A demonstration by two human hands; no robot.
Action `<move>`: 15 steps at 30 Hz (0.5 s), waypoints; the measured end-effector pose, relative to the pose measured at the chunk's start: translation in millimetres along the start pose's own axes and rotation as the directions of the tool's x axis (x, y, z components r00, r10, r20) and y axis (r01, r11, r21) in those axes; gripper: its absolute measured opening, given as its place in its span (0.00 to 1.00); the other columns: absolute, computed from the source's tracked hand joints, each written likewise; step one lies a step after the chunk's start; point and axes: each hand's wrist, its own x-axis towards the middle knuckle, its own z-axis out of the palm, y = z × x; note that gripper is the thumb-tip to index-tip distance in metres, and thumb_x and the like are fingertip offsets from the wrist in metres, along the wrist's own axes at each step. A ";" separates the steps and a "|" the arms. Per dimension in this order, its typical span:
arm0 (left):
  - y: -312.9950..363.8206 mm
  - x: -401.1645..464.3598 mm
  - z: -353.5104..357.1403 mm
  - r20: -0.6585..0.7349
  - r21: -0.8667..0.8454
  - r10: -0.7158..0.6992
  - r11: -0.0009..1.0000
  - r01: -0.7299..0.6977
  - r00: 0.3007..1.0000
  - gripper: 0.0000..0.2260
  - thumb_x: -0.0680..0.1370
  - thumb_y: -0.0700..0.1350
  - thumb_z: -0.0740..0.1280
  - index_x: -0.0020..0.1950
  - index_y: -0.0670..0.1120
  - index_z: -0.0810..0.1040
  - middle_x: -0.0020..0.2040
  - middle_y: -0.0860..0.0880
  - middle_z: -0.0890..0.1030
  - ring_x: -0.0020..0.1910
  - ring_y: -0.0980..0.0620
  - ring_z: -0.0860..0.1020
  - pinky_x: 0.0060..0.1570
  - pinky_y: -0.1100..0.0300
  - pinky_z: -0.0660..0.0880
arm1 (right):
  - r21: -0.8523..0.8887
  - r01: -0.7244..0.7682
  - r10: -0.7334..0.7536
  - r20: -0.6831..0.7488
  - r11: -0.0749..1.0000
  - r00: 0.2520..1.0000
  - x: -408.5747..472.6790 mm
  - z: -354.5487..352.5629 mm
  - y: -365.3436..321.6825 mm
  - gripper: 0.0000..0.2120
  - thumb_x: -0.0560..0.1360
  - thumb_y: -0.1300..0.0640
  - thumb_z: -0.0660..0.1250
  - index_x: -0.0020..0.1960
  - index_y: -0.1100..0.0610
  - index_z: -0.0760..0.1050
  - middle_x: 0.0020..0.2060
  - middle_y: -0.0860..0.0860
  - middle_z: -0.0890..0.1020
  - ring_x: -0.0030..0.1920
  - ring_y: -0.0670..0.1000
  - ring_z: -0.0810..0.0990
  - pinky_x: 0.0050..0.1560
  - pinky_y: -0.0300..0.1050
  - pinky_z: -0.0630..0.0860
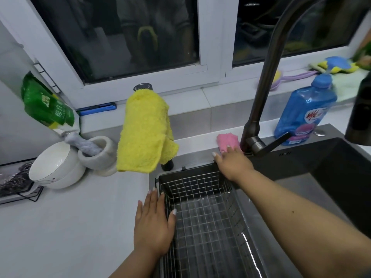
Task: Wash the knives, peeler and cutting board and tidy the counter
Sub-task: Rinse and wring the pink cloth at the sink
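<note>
A: Where are the 2 hands?

B: Well apart. The left hand (153, 223) lies flat, fingers straight, on the near-left rim of the wire basket (202, 209) at lower centre. The right hand (232, 160) reaches to centre right, fingertips touching the pink cloth (226, 142) beside the faucet (261, 109); I cannot tell whether it grips the cloth.

A: And the knives, peeler, cutting board?

B: None in view; the basket shows nothing in it.

A: What could go wrong?

B: Dragging the cloth might nudge the faucet lever, I think. Further left, wiping could bump the bowl (56, 165) or the mortar (98, 155).
</note>
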 end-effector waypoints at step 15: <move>-3.7 13.9 -25.5 0.230 -0.258 -0.019 0.963 0.080 0.973 0.30 0.80 0.63 0.50 0.77 0.49 0.60 0.78 0.47 0.57 0.78 0.49 0.52 0.75 0.51 0.46 | 0.913 -0.279 0.332 0.175 0.299 0.927 -96.5 -14.5 50.9 0.36 0.74 0.31 0.55 0.52 0.64 0.78 0.44 0.61 0.83 0.45 0.57 0.83 0.51 0.50 0.79</move>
